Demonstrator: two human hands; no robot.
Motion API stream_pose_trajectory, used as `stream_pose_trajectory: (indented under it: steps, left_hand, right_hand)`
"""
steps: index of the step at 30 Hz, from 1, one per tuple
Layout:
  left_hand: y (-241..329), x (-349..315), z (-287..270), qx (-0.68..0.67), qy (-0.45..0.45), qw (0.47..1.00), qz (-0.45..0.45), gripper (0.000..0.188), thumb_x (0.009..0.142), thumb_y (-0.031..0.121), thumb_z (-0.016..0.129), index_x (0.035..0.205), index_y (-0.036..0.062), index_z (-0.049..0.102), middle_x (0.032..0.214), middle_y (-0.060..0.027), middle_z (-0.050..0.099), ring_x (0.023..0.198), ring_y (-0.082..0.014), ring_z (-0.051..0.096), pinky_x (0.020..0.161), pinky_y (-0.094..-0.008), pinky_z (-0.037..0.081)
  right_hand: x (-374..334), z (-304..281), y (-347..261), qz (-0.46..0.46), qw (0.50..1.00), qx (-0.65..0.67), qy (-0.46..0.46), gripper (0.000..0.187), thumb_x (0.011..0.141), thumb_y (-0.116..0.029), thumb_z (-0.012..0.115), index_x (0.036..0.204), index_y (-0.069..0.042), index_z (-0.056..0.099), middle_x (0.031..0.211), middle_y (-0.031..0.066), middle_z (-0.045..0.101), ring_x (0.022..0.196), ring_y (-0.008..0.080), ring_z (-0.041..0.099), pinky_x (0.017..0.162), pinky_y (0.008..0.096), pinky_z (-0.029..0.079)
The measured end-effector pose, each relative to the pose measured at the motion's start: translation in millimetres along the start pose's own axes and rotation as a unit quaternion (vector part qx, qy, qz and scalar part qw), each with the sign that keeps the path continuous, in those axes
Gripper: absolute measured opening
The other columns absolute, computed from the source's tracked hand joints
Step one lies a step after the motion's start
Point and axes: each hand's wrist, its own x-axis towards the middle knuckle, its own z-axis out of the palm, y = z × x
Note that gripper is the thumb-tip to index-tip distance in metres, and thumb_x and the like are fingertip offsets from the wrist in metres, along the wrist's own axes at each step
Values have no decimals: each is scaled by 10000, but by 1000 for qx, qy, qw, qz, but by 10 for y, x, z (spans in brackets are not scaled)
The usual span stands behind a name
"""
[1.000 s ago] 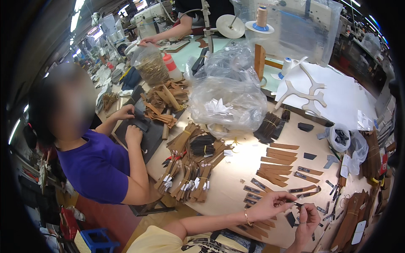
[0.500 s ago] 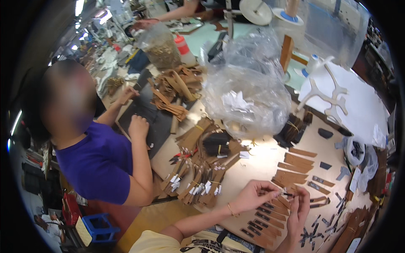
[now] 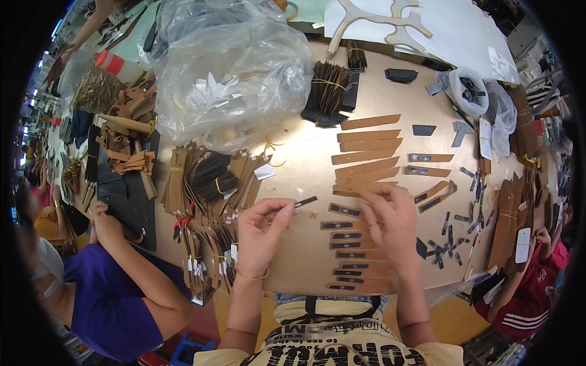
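Note:
Between the thumb and fingertips of my left hand [image 3: 265,229] is a small dark strip [image 3: 306,201], pointing right above the table. My right hand [image 3: 392,222] is over a row of brown leather-like strips, its fingers bent and apart. Its fingertips are at a brown strip [image 3: 345,210] with a dark patch on its left end; whether they touch it is unclear. Below that strip, several similar patched strips [image 3: 348,246] lie side by side, their right ends partly hidden by my right hand and wrist. Plain brown strips [image 3: 368,135] lie beyond my hand.
Bundled brown strips [image 3: 177,177] and a tied black bundle [image 3: 213,182] lie left. A clear plastic bag [image 3: 229,79] bulges behind. Small dark pieces [image 3: 448,247] are scattered right, near an open bag [image 3: 467,91]. A purple-sleeved person [image 3: 122,293] works at left; another in red [image 3: 528,293] is at right.
The view has swung right and down. My hands, close together before at a small dark piece, are now apart: the left holds the dark strip, the right is over the brown strips.

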Motion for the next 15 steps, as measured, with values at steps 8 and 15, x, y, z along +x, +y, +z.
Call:
stream_pose_trajectory:
  steps: [8, 15]
  left_hand:
    - [2, -57, 239, 61, -36, 997, 32, 153, 951, 76, 708, 1067, -23, 720, 984, -21, 717, 848, -57, 586, 785, -215, 475]
    - [1, -81, 272, 81, -40, 996, 14, 145, 948, 76, 707, 1059, -14, 730, 939, 9, 694, 820, -47, 555, 752, -211, 450]
  right_hand:
    - [45, 136, 68, -26, 998, -25, -54, 116, 914, -138, 679, 1025, -106, 672, 1011, 36, 596, 999, 232, 557, 944, 409, 385]
    - [84, 153, 119, -11, 997, -6, -70, 94, 872, -158, 731, 956, -116, 730, 901, 19, 619, 922, 225, 573, 910, 396, 383]
